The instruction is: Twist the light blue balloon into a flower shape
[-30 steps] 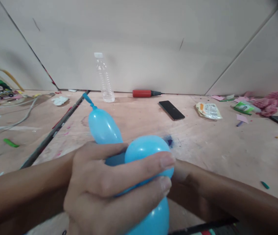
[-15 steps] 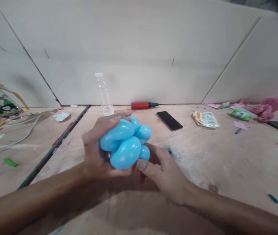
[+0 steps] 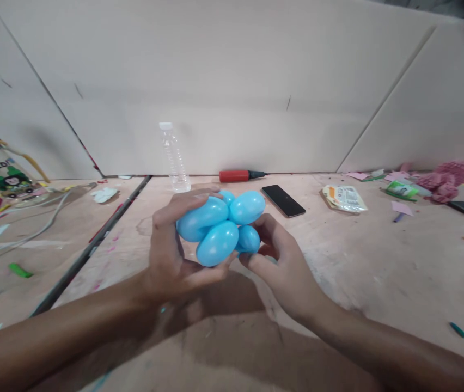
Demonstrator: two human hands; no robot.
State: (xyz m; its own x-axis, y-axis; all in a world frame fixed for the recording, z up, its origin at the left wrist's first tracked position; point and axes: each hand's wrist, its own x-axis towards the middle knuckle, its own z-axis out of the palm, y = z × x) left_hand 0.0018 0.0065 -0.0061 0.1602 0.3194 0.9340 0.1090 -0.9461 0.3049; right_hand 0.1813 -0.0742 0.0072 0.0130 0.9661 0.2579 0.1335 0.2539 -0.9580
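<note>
Several rounded segments make up a twisted light-blue balloon (image 3: 218, 243), held above the table near the middle of the head view. My left hand (image 3: 170, 245) wraps round its left side, fingers over the top and thumb underneath. At the balloon's lower right, my right hand (image 3: 283, 267) has its fingers curled against a small round segment, with the thumb just below it. The balloon hides some fingertips of both hands.
Along the back panel (image 3: 215, 71) stand a clear bottle (image 3: 174, 160) and a red pump (image 3: 235, 176). A phone (image 3: 283, 200) and a packet (image 3: 344, 198) lie right of them. At left are a printed bag (image 3: 5, 171) and a white cable (image 3: 31, 237); pink scraps (image 3: 444, 182) lie far right.
Both hands and the balloon have shifted slightly right, and the balloon has turned a little. The right-hand segments now show larger, and my right hand has moved up along the lower right one.
</note>
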